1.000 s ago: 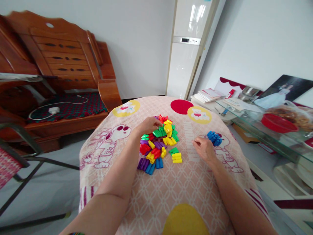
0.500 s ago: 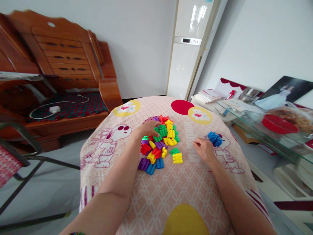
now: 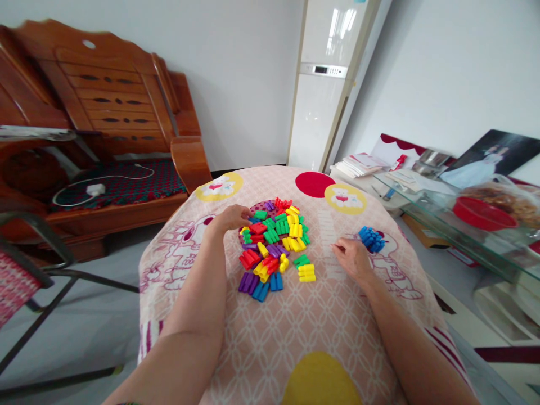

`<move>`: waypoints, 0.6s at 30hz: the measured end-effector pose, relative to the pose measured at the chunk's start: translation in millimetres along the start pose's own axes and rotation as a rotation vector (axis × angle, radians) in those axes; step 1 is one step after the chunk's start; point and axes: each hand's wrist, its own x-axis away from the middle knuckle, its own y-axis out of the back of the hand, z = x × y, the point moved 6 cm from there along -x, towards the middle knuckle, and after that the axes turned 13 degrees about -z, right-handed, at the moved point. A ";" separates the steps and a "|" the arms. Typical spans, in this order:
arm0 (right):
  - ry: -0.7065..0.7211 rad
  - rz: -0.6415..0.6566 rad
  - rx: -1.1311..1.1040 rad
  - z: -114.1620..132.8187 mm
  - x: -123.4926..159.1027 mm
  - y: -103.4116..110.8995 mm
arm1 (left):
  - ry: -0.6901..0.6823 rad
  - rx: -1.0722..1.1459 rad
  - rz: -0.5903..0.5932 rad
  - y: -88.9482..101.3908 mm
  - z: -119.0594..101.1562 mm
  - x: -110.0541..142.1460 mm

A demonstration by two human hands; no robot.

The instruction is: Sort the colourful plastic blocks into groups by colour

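My left hand (image 3: 234, 217) is at the left edge of a heap of small plastic pieces, fingers closed at a blue plastic piece (image 3: 253, 220) that is partly hidden. Beside it lie red pieces (image 3: 257, 228) and green pieces (image 3: 260, 215). Yellow pieces (image 3: 295, 230) and purple pieces (image 3: 248, 282) belong to the same heap; many look like ribbed tubes joined side by side. Resting on the cloth to the right, my right hand (image 3: 352, 257) has its fingers curled in, with nothing visible in them. Just beyond it sits a separate pile of blue pieces (image 3: 371, 239).
A patterned tablecloth (image 3: 270, 337) covers the round table. On the right, a glass table (image 3: 447, 219) carries a red bowl (image 3: 485, 214), papers and a photo. A wooden bench (image 3: 113, 107) and a metal-framed chair (image 3: 37, 264) stand on the left.
My left hand has moved left from the middle of the heap to its left edge, uncovering red and green pieces. My right hand has stayed in place.
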 end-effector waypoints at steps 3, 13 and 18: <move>0.004 -0.003 0.004 0.7 -0.1 0.3 | -0.056 0.025 0.030 -12.2 -6.0 -5.5; 0.026 -0.004 -0.005 5.2 0.1 1.9 | -0.098 0.259 0.056 -32.3 -40.5 -7.1; 0.021 -0.033 -0.040 6.2 0.1 2.7 | -0.099 0.491 0.021 -27.5 -63.6 -3.2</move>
